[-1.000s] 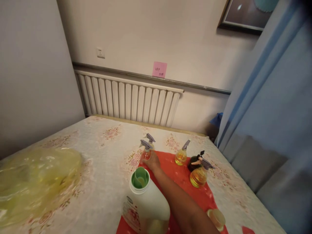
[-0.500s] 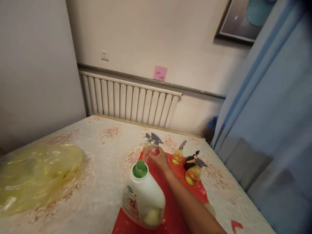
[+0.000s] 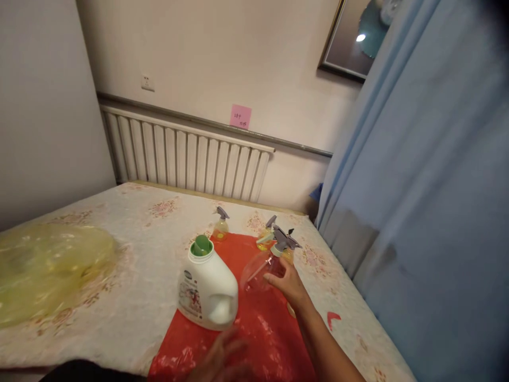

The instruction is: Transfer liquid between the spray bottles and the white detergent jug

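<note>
My right hand (image 3: 289, 281) is closed round a clear spray bottle (image 3: 255, 271) with a grey trigger head, tilted above the red plastic sheet (image 3: 262, 329). My left hand (image 3: 222, 356), blurred at the bottom edge, has its fingers apart and nothing in them. Just beyond it, a white detergent jug (image 3: 209, 289) with a green-lined open mouth stands on the sheet. Behind stand a spray bottle (image 3: 221, 229) at the sheet's far left corner and another with yellow liquid (image 3: 263, 240). More bottles are partly hidden behind the held one.
A yellow transparent plastic bag (image 3: 55, 265) lies at the left of the flower-patterned tabletop (image 3: 139, 297). One red scrap (image 3: 333, 319) is on the right. A radiator (image 3: 186, 156) runs along the wall, and a blue curtain (image 3: 397, 185) hangs at the right side.
My right hand has brought the clear spray bottle from the sheet's far left side nearer and to the right. My left hand has come into view at the bottom. The view has shifted right.
</note>
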Tool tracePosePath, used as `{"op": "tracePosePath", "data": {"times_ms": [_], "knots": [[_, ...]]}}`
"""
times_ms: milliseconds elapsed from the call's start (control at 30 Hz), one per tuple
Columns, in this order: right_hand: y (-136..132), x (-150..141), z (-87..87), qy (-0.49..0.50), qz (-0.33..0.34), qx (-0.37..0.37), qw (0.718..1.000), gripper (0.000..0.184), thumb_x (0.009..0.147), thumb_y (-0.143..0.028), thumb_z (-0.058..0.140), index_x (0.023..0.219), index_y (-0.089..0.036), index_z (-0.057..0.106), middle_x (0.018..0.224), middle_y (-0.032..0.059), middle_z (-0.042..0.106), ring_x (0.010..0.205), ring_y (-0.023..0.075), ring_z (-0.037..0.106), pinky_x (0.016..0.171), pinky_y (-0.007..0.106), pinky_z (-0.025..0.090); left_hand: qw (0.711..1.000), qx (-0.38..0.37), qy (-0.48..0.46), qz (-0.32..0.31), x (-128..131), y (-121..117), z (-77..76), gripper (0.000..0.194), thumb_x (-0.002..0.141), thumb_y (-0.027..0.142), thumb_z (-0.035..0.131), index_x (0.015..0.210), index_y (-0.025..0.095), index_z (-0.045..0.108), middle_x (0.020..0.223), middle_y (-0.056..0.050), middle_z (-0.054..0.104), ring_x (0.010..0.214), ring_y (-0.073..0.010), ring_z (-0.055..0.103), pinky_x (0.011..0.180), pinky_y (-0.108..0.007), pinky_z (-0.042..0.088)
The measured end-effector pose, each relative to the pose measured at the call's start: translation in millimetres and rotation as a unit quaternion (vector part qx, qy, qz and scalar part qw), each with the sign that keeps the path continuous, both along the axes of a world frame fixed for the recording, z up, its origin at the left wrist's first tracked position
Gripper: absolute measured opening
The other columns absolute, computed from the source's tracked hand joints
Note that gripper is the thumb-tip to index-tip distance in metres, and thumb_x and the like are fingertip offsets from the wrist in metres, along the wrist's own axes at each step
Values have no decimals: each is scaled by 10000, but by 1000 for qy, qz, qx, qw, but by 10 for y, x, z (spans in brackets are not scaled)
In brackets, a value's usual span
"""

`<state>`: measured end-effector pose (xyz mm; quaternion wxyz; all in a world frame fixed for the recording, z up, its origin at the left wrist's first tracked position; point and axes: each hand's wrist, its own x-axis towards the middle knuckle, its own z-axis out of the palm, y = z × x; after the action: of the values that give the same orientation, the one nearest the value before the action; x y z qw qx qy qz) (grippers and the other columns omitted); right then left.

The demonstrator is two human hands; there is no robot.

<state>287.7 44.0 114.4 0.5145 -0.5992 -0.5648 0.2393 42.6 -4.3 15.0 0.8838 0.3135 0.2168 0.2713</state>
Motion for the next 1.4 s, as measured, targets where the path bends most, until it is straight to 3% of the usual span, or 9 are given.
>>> {"op": "tracePosePath", "data": {"times_ms": [100,300,400,533,633,833,933,1167,1400], "knots": [[-323,-90,-38,130,101,-24,986,483,640,-294,749,1097,-207,622,1005,55,713,946,254,670,834,373,524,996,-56,-66,16,165,-16,184,758,751,738,495,1377,322,398,1547,-101,282,1191,-324,545,941,-465,430],[-765,-383,-97,184,173,-44,967,469,628,-240,776,1080,-229,652,1043,45,711,984,267,661,890,391,507,987,-57,-149,17,242,-64,445,546,905,595,368,1388,347,424,1467,-38,460,1297,-296,461,884,-400,481],[-785,-468,-132,225,173,-31,958,506,633,-317,769,1112,-216,642,1083,60,705,1018,282,649,915,405,497,987,-80,-138,22,214,-115,433,516,923,544,378,1372,305,464,1431,-45,507,1274,-282,494,881,-369,486],[-665,-577,-206,248,60,5,967,366,705,-395,692,1007,-189,671,966,67,732,932,255,669,889,385,508,986,-76,-141,38,207,-190,358,499,921,473,424,1365,252,482,1405,-63,534,1286,-291,485,965,-421,444],[-614,-721,-228,258,29,6,966,342,756,-362,642,1046,-180,656,818,45,739,808,224,686,836,364,521,989,-97,-79,72,208,-231,294,560,901,527,412,1350,202,494,1277,-106,641,1148,-309,599,810,-404,510],[-767,-897,-113,226,131,-29,965,201,743,-274,654,925,-198,695,787,9,732,786,197,682,810,314,507,985,-149,14,90,146,-303,231,554,864,569,435,1202,165,606,905,-95,760,715,-255,706,449,-265,433],[-840,-903,-73,191,201,-56,959,115,744,-233,636,830,-193,699,812,13,722,787,191,667,757,290,509,988,-141,-2,58,111,-319,201,516,849,570,463,1074,153,668,776,-80,744,628,-241,690,436,-270,438],[-876,-1089,-183,285,-42,-38,957,316,553,-160,728,857,-193,651,823,12,713,800,211,660,734,293,522,983,-162,16,81,51,-279,88,528,842,553,497,1192,172,602,905,-92,753,676,-256,695,442,-277,448],[-930,-1114,-329,338,-43,-40,939,316,531,-133,722,841,-181,687,885,40,739,883,251,669,779,325,530,982,-174,22,70,17,-302,119,524,839,542,515,1206,174,587,892,-87,753,651,-257,701,376,-241,410]]}}
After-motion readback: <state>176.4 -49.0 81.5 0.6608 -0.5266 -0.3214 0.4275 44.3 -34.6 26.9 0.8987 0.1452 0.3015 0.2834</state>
